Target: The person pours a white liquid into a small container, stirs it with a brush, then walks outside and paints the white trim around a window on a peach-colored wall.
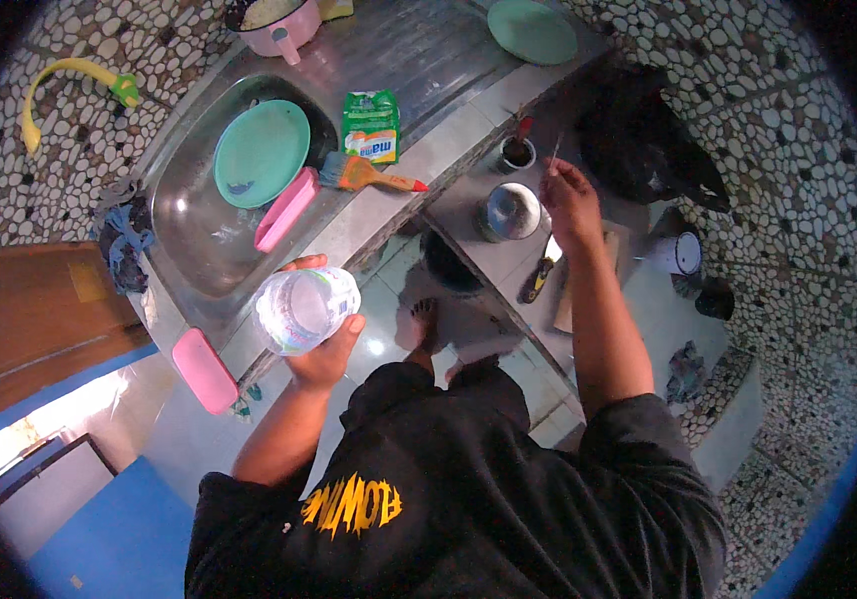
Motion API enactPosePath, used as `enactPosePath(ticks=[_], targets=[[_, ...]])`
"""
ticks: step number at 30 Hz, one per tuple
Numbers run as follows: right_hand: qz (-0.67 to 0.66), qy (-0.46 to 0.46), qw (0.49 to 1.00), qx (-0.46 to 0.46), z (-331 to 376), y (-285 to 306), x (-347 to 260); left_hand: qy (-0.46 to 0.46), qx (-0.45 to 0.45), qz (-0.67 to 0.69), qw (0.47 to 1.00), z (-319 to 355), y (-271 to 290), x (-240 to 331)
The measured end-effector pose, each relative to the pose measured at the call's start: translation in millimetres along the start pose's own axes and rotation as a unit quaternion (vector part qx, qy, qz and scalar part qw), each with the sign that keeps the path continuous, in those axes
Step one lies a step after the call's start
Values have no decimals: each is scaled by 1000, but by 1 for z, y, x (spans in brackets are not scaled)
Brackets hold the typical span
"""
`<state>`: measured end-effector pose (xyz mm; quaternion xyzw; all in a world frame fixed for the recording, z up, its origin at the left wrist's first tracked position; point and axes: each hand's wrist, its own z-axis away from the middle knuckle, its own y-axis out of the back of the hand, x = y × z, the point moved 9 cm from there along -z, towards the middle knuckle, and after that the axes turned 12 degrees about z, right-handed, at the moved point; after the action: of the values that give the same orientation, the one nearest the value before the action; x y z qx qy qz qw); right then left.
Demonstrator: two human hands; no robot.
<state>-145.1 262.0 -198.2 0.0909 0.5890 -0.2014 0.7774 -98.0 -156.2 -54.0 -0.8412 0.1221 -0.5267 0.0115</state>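
My left hand (323,354) is wrapped round a clear plastic jar (298,314) with a printed label, held near the sink's front edge, its round opening tilted up. My right hand (572,205) pinches a thin, pale, stick-like utensil (556,148) above the lower counter; its kind is too small to tell. Left of those fingers stands a small cup (517,154) with dark contents and something red at its rim. Below the cup is a round metal tin (510,212). A knife (538,278) with a black and yellow handle lies below the right hand.
The steel sink (184,215) holds a green plate (262,153) and a pink container (286,210). A paintbrush (368,175) and green packet (371,128) lie at its edge. Beyond sits a pink pot (281,28). At right are a black bag (648,140) and a white mug (686,253).
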Motion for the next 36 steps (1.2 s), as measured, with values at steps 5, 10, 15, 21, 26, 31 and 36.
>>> enactPosePath(ticks=[5, 10, 15, 21, 26, 31, 36], targets=[[213, 68, 972, 69, 21, -6, 20, 23, 1, 15, 1000, -1, -8, -7], [371, 113, 916, 101, 34, -17, 14, 3, -32, -12, 999, -7, -15, -1], [360, 89, 925, 88, 40, -26, 8, 12, -26, -12, 1000, -5, -9, -6], [376, 87, 918, 89, 40, -27, 12, 24, -13, -17, 999, -5, -13, -6], [376, 108, 915, 97, 43, -28, 5, 10, -11, -14, 1000, -7, -15, -4], [452, 126, 874, 125, 39, -22, 19, 9, -14, -25, 1000, -11, -11, -7], [477, 172, 854, 115, 42, -37, 4, -3, -29, -17, 999, -15, -12, -7]])
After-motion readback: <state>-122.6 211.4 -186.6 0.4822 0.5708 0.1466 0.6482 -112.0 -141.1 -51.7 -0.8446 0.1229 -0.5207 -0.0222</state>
